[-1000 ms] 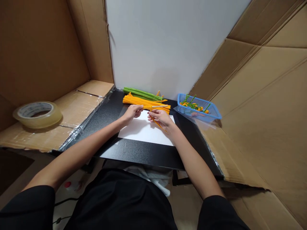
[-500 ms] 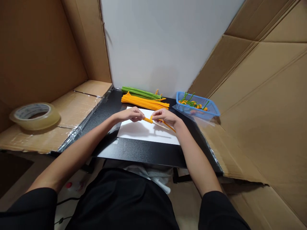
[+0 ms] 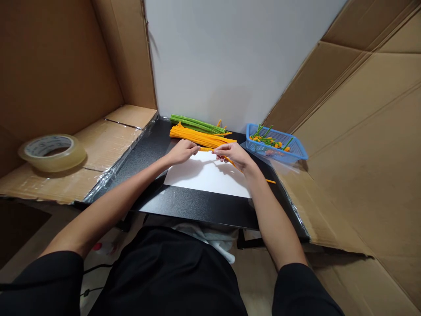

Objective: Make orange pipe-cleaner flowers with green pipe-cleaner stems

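An orange pipe cleaner (image 3: 206,149) is wound into a tight coil between my two hands, above the far part of a white paper sheet (image 3: 205,177). My left hand (image 3: 183,152) pinches the coil's left end between thumb and fingers. At the other end, my right hand (image 3: 233,154) is closed on the pipe cleaner beside the coil. Its loose tail runs under my right wrist and comes out beyond it. The core inside the coil is hidden by my fingers. Just behind my hands lies a bundle of orange pipe cleaners (image 3: 200,136).
Green pipe cleaners (image 3: 194,123) lie behind the orange bundle, against the wall. A blue basket (image 3: 297,151) with small orange-and-green pieces stands at the right back. On cardboard to the left rests a big tape roll (image 3: 62,162). Cardboard walls flank the black table (image 3: 184,204).
Both hands have moved slightly away from me toward the orange bundle. The coil now lies more level, and the pale stick seen below my right hand is hidden. The view has shifted slightly.
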Action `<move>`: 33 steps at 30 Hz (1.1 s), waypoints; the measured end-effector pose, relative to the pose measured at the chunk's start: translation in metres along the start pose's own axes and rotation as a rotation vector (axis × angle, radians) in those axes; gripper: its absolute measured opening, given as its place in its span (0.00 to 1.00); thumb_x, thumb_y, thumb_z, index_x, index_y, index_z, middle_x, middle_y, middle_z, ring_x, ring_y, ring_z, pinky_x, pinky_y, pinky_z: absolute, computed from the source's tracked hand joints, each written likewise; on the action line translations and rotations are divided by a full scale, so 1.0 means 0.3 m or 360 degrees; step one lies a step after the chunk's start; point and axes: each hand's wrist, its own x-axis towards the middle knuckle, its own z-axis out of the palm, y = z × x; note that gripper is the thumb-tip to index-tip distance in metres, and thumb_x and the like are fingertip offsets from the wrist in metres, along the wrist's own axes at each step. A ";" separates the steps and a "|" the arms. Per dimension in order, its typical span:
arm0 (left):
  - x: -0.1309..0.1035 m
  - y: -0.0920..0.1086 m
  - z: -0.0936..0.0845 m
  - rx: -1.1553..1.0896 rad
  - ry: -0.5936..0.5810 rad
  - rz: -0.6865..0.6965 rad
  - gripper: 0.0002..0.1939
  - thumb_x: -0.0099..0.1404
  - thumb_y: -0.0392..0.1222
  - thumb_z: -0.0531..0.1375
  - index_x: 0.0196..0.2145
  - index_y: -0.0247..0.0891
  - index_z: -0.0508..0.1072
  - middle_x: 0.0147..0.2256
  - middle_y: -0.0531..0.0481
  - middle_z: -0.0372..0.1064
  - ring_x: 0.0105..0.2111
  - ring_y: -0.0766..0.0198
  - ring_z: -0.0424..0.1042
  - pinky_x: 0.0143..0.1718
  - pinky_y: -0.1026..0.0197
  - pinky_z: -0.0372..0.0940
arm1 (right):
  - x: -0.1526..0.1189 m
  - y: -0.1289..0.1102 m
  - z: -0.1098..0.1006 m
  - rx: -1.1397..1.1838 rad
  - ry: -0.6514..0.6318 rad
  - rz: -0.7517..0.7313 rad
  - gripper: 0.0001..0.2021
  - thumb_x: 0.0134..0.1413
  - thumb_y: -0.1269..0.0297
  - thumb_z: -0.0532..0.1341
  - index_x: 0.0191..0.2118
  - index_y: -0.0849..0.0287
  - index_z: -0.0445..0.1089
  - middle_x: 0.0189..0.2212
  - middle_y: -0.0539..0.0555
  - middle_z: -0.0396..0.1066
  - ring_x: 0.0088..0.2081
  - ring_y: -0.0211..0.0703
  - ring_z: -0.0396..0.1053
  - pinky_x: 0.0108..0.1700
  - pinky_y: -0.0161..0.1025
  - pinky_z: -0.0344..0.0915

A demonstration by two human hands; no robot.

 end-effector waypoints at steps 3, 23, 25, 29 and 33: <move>0.005 -0.009 0.039 -0.0461 0.0154 -0.0214 0.18 0.61 0.45 0.56 0.17 0.34 0.66 0.16 0.54 0.56 0.19 0.70 0.53 0.23 0.64 0.44 | -0.002 0.002 0.009 0.0065 0.0048 0.0021 0.12 0.40 0.60 0.75 0.28 0.62 0.78 0.24 0.54 0.74 0.24 0.35 0.66 0.26 0.34 0.57; -0.007 0.011 -0.070 -0.0914 -0.0745 -0.0021 0.26 0.61 0.56 0.64 0.18 0.35 0.63 0.18 0.55 0.48 0.18 0.73 0.44 0.20 0.64 0.38 | -0.010 -0.002 -0.061 -0.0077 -0.0254 -0.0111 0.14 0.40 0.56 0.74 0.26 0.61 0.77 0.19 0.50 0.70 0.22 0.33 0.63 0.25 0.34 0.54; -0.015 0.035 -0.081 -0.0852 -0.0832 -0.0020 0.26 0.61 0.57 0.64 0.18 0.35 0.63 0.19 0.55 0.48 0.19 0.72 0.45 0.20 0.64 0.39 | -0.016 -0.010 -0.072 -0.0124 -0.0354 -0.0126 0.14 0.41 0.55 0.74 0.28 0.61 0.78 0.19 0.49 0.70 0.22 0.33 0.62 0.25 0.34 0.53; -0.033 0.079 -0.081 -0.0723 -0.0976 -0.0009 0.26 0.61 0.56 0.64 0.17 0.36 0.62 0.19 0.54 0.48 0.20 0.71 0.45 0.21 0.63 0.41 | -0.029 -0.026 -0.072 -0.0231 -0.0487 -0.0143 0.13 0.40 0.56 0.74 0.28 0.61 0.79 0.20 0.49 0.70 0.23 0.33 0.61 0.25 0.34 0.53; -0.037 0.093 -0.078 -0.0580 -0.1046 0.0033 0.23 0.61 0.52 0.64 0.17 0.36 0.64 0.18 0.53 0.51 0.19 0.69 0.48 0.22 0.63 0.44 | -0.037 -0.040 -0.049 -0.0372 -0.0563 -0.0148 0.13 0.40 0.55 0.74 0.27 0.61 0.79 0.20 0.50 0.71 0.24 0.34 0.62 0.26 0.34 0.54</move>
